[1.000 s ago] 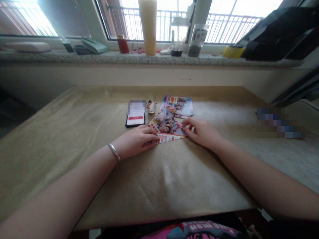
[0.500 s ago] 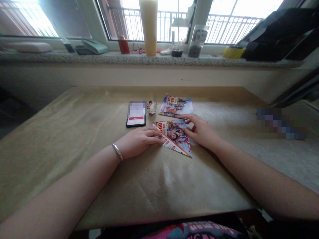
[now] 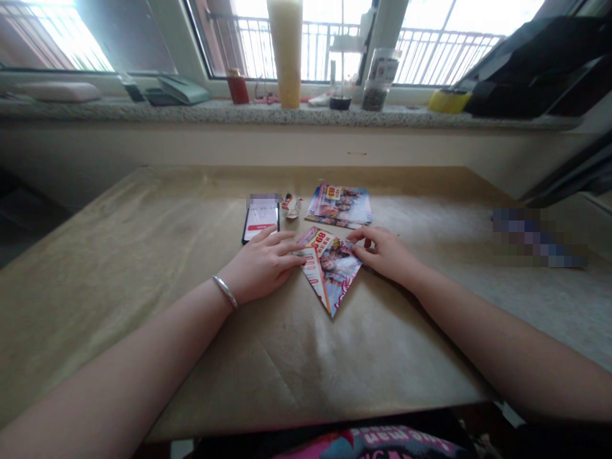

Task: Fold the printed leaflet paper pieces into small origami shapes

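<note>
Head view showed a folded flyer [image 3: 340, 275] lying on the tabletop [image 3: 296, 363], tip nearest the wearer. The left hand [image 3: 262, 264], fingers spread, touched its left edge; the right hand [image 3: 382, 252] curled at its right corner, pinch unclear. Positioning seemed underway, calling next for steady, flat paper. Beyond lay a smartphone [image 3: 259, 220] and stacked flyers [image 3: 351, 205].

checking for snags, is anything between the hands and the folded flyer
Nothing visible: the left hand touches the folded flyer at its left edge, the right hand at its right. The flyer stack lies beyond it.
</note>
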`<state>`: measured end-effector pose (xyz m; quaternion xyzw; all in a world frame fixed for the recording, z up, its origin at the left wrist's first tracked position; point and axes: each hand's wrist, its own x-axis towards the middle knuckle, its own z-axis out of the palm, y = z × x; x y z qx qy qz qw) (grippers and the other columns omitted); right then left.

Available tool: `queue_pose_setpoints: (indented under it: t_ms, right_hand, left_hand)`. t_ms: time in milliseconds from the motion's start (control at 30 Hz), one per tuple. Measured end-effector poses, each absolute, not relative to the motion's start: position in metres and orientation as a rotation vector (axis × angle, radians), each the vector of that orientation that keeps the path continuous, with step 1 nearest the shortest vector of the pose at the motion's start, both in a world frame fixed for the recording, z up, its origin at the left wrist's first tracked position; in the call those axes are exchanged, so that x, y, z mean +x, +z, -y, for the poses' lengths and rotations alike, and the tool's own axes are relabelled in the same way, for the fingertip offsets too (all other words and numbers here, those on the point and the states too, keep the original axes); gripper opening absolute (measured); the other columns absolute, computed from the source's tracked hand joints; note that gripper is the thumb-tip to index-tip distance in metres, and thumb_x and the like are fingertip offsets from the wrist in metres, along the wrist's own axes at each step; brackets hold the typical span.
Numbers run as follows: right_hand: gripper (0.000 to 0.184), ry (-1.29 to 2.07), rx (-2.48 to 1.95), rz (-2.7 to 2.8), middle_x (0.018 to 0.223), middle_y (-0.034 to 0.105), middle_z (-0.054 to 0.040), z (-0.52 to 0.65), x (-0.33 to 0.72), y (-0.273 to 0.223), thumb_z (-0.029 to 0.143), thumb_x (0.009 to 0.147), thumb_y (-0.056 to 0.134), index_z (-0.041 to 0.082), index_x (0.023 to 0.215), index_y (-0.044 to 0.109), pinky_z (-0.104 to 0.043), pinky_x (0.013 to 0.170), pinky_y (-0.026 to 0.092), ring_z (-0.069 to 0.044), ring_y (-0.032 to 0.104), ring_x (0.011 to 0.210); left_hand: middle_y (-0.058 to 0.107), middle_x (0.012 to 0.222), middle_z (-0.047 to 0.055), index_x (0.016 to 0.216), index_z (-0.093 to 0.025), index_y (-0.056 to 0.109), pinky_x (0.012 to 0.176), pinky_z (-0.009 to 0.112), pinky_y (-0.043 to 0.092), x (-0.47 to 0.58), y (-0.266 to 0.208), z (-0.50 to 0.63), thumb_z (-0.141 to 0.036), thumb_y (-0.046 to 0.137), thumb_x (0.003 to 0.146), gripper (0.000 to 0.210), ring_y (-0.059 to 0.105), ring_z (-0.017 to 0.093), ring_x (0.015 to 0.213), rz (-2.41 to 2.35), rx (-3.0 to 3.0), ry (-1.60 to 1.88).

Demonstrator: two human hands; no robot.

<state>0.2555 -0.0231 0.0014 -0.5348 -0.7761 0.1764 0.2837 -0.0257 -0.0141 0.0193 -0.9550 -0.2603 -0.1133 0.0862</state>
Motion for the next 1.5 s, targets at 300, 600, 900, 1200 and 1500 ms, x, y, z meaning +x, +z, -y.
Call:
queue_pose_setpoints:
  t_ms: [300, 600, 900, 1200, 1500]
  right_hand:
    - [0.019, 0.832, -1.433, 1.996, 0.057, 0.053, 0.0029, 0.027, 0.251, 0.001, 0.03, 0.076, 0.056, 0.018, 0.085, 0.067, -0.023, 0.05, 0.033, -0.01, 0.044, 0.053]
    - [0.02, 0.632, -1.592, 1.806, 0.059, 0.058, 0.0012, 0.025, 0.247, -0.001, 0.031, 0.078, 0.055, 0.018, 0.085, 0.069, -0.023, 0.05, 0.034, -0.011, 0.048, 0.053]
    - [0.017, 0.502, -1.482, 2.084, 0.068, 0.064, -0.0014, 0.028, 0.245, 0.001, 0.021, 0.076, 0.057, 0.019, 0.084, 0.072, -0.023, 0.056, 0.038, -0.012, 0.052, 0.059]
    - [0.022, 0.265, -1.11, 2.407, 0.086, 0.062, -0.0074, 0.03, 0.249, 0.008, 0.029, 0.082, 0.058, 0.02, 0.098, 0.07, -0.032, 0.076, 0.046, -0.019, 0.055, 0.082]
    - [0.035, 0.202, -0.825, 2.568, 0.13, 0.054, -0.0107, 0.029, 0.255, 0.009, 0.039, 0.08, 0.063, 0.022, 0.111, 0.064, -0.048, 0.105, 0.034, -0.027, 0.044, 0.124]
  left_hand:
    - [0.053, 0.133, 0.004, 0.124, -0.023, 0.056, 0.108, 0.052, 0.027, -0.024, 0.016, 0.015, -0.033, 0.048, 0.09, 0.037, 0.037, 0.03, 0.13, 0.915, -2.791, -0.287]
    - [0.04, 0.145, 0.005, 0.138, -0.023, 0.04, 0.113, 0.046, 0.024, -0.022, 0.021, 0.021, -0.044, 0.041, 0.093, 0.05, 0.03, 0.025, 0.135, 0.647, -2.995, -0.25]
    - [0.054, 0.132, 0.007, 0.127, -0.023, 0.054, 0.107, 0.046, 0.033, -0.019, 0.022, 0.02, -0.031, 0.047, 0.089, 0.04, 0.045, 0.025, 0.124, 0.682, -3.018, -0.279]
    - [0.06, 0.122, 0.009, 0.113, -0.017, 0.058, 0.102, 0.042, 0.036, -0.019, 0.027, 0.021, -0.052, 0.054, 0.085, 0.045, 0.053, 0.024, 0.113, 0.871, -2.986, -0.259]
    - [0.062, 0.118, 0.006, 0.11, -0.018, 0.06, 0.097, 0.039, 0.04, -0.019, 0.027, 0.021, -0.037, 0.053, 0.086, 0.031, 0.056, 0.023, 0.106, 0.878, -2.951, -0.282]
